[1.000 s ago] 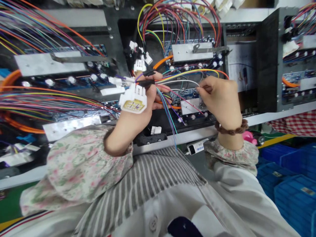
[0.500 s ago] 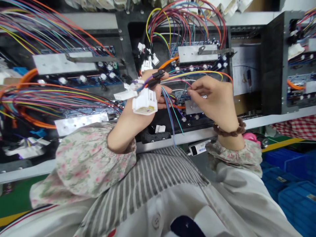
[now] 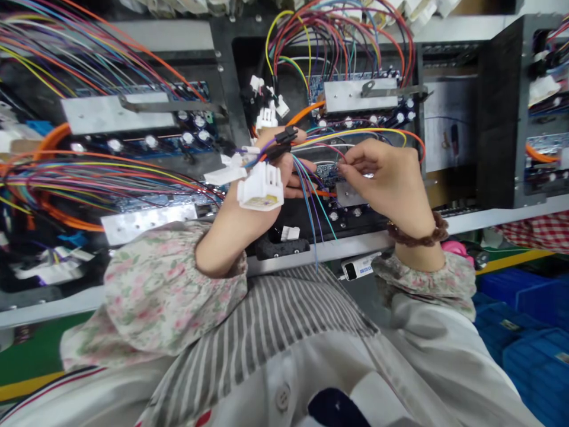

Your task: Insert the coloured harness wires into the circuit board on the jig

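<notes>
My left hand (image 3: 288,169) is curled round this wiring harness (image 3: 279,151) near the black housing's (image 3: 297,209) front edge: chunky white plug (image 3: 261,190), black sleeving, blue and teal tails dangling. Right hand (image 3: 386,178) pinches a skinny red wire (image 3: 333,147).

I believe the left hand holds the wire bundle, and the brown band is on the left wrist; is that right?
The wrist is wrong: the head view shows the brown band on the right wrist. The left hand does hold the wire bundle.
</notes>
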Tool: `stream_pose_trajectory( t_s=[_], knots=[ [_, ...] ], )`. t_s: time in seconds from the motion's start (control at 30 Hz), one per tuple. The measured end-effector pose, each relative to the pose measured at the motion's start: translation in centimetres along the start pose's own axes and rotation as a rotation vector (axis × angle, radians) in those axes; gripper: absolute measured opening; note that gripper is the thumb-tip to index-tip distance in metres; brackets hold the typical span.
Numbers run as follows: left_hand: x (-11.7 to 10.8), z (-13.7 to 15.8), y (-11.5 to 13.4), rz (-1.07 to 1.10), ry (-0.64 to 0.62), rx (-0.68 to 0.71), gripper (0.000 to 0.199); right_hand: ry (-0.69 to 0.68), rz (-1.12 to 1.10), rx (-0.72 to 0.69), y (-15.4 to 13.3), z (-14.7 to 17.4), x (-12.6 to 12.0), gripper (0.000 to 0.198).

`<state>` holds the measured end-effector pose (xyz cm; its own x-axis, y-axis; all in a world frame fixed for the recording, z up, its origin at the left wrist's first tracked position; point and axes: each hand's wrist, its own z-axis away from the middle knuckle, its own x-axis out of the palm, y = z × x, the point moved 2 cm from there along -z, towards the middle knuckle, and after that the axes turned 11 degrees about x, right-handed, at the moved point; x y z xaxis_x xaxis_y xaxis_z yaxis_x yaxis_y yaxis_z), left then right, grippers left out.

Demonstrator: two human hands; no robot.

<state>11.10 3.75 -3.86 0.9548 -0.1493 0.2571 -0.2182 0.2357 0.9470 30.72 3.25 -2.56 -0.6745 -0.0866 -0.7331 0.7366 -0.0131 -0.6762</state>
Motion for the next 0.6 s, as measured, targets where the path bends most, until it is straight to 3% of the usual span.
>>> stream_pose_trajectory(
  t_s=[0.1, 0.27, 0.43, 0.6],
  knots=[
    [-0.09, 0.06, -0.2, 0.011, -0.003, -0.007, 0.021, -0.056, -0.054, -0.02, 0.1, 0.01, 0.11, 0.014],
    [-0.25, 0.06, -0.37, -0.019, -0.006, -0.01, 0.024, 0.054, 0.027, -0.041, 0.49, -0.1, 0.37, 0.01],
    [-0.37, 0.09, -0.37, -0.028, -0.016, 0.019, 0.03, 0.066, 0.077, -0.072, 0.43, -0.13, 0.4, 0.013],
    [-0.38, 0.09, -0.54, -0.045, -0.037, 0.047, 0.028, 0.076, 0.17, 0.009, -0.16, 0.1, -0.41, 0.015]
  ],
)
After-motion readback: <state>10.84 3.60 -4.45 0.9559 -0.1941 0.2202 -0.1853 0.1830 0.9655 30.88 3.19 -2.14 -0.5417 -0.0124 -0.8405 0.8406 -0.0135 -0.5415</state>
